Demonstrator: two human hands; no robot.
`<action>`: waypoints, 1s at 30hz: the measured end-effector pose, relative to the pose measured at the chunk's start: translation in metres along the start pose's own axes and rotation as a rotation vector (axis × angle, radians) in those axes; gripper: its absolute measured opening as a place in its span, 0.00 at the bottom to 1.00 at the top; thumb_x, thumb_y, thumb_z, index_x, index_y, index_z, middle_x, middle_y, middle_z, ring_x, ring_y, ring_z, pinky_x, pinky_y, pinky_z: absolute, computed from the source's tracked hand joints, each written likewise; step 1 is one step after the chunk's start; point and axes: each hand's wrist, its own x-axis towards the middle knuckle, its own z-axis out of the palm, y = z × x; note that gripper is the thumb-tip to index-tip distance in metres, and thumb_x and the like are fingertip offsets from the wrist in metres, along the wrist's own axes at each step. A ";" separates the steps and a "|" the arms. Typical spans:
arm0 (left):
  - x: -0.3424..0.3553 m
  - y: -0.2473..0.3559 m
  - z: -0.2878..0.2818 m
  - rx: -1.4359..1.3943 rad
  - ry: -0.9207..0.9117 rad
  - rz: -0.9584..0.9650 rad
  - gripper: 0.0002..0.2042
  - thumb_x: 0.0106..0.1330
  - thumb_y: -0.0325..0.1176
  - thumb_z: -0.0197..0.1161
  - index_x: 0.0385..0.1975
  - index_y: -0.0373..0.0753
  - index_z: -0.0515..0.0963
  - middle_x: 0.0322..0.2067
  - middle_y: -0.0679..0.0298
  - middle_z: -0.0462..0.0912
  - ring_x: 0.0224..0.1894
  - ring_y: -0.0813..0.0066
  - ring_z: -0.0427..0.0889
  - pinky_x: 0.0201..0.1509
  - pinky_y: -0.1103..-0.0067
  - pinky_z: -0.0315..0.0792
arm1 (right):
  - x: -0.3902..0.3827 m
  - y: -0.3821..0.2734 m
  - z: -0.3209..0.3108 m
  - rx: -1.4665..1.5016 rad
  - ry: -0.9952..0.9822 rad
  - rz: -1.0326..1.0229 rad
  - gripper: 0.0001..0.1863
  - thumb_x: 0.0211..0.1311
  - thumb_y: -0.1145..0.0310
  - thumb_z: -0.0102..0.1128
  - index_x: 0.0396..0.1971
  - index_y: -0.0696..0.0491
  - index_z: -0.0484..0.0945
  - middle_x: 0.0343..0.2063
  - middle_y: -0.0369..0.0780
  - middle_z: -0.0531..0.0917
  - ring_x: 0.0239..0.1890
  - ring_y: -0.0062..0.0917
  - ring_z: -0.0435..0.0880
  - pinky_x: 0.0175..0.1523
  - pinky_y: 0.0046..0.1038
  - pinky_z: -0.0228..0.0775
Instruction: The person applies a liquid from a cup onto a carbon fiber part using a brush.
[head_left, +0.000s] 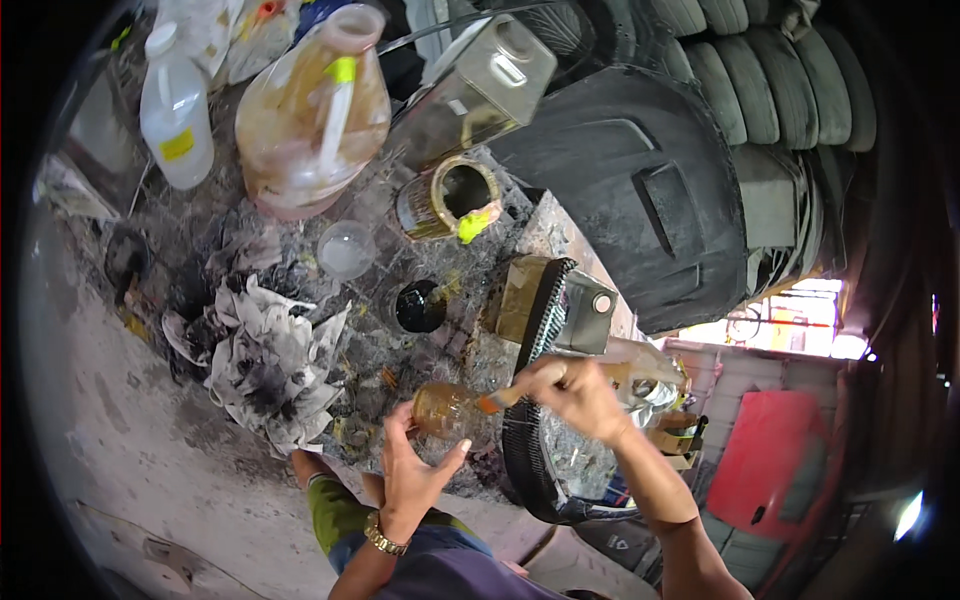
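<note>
My left hand [413, 478], with a gold-coloured watch on its wrist, curls its fingers and thumb around a see-through, amber-stained jar [443, 411] at the table's near edge. In my right hand [583, 397] is a small brush [502, 397], held sideways with its orange-brown end at the jar's right side. Whether the brush tip touches the jar, I cannot tell. Just under my right hand runs a curved black ribbed part [548, 310]. Behind it stands a metal can [586, 312] with a round cap.
Crumpled grey paper or cloth [270, 365] lies left on the stained table. Farther back are a cup of dark liquid [421, 308], a clear cup [346, 251], an open can [418, 208] with yellow drips, a large jug [290, 140] and a white bottle [178, 115]. A black panel [620, 200] stands beyond.
</note>
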 end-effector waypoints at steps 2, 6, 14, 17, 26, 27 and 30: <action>-0.001 -0.009 -0.011 0.000 0.068 -0.031 0.38 0.48 0.34 0.78 0.58 0.33 0.63 0.48 0.51 0.75 0.50 0.61 0.76 0.55 0.70 0.71 | 0.026 -0.010 -0.020 0.083 0.038 0.166 0.11 0.66 0.68 0.57 0.30 0.62 0.80 0.25 0.42 0.81 0.28 0.22 0.80 0.37 0.25 0.72; -0.001 -0.023 -0.033 -0.068 0.149 -0.064 0.37 0.48 0.33 0.78 0.57 0.34 0.63 0.49 0.54 0.74 0.51 0.63 0.76 0.55 0.70 0.71 | 0.083 -0.011 -0.014 -0.294 -0.159 0.390 0.16 0.63 0.62 0.59 0.31 0.63 0.80 0.28 0.47 0.82 0.34 0.30 0.84 0.43 0.29 0.74; -0.004 -0.028 -0.055 -0.140 0.182 -0.042 0.36 0.48 0.28 0.74 0.57 0.35 0.62 0.51 0.58 0.74 0.51 0.67 0.76 0.58 0.71 0.69 | 0.111 0.043 0.026 -0.951 -0.341 0.321 0.21 0.61 0.55 0.55 0.33 0.62 0.80 0.39 0.55 0.83 0.46 0.48 0.82 0.55 0.43 0.72; -0.005 -0.029 -0.059 -0.157 0.174 -0.038 0.36 0.47 0.29 0.74 0.57 0.35 0.62 0.51 0.57 0.73 0.52 0.67 0.75 0.58 0.70 0.69 | 0.128 0.031 0.011 -1.001 -0.319 0.296 0.20 0.59 0.56 0.56 0.34 0.62 0.80 0.38 0.56 0.83 0.45 0.48 0.82 0.55 0.42 0.72; 0.002 -0.024 -0.066 -0.183 0.089 -0.073 0.39 0.44 0.31 0.75 0.58 0.34 0.61 0.51 0.56 0.70 0.52 0.66 0.74 0.57 0.70 0.71 | 0.164 0.029 -0.048 -1.009 -0.134 0.328 0.20 0.59 0.56 0.57 0.34 0.61 0.79 0.41 0.56 0.82 0.48 0.49 0.80 0.56 0.43 0.70; 0.003 -0.022 -0.067 -0.183 0.084 -0.055 0.39 0.44 0.31 0.75 0.58 0.34 0.61 0.51 0.56 0.70 0.52 0.66 0.74 0.57 0.70 0.71 | 0.167 0.027 -0.054 -1.020 -0.126 0.317 0.20 0.59 0.56 0.57 0.34 0.61 0.80 0.40 0.56 0.82 0.48 0.49 0.80 0.56 0.43 0.70; 0.004 -0.020 -0.070 -0.212 0.073 -0.077 0.38 0.45 0.32 0.75 0.57 0.34 0.61 0.51 0.55 0.71 0.52 0.65 0.74 0.57 0.69 0.71 | 0.176 0.023 -0.067 -0.932 -0.098 0.390 0.20 0.58 0.56 0.57 0.34 0.62 0.80 0.40 0.56 0.82 0.49 0.49 0.80 0.56 0.42 0.70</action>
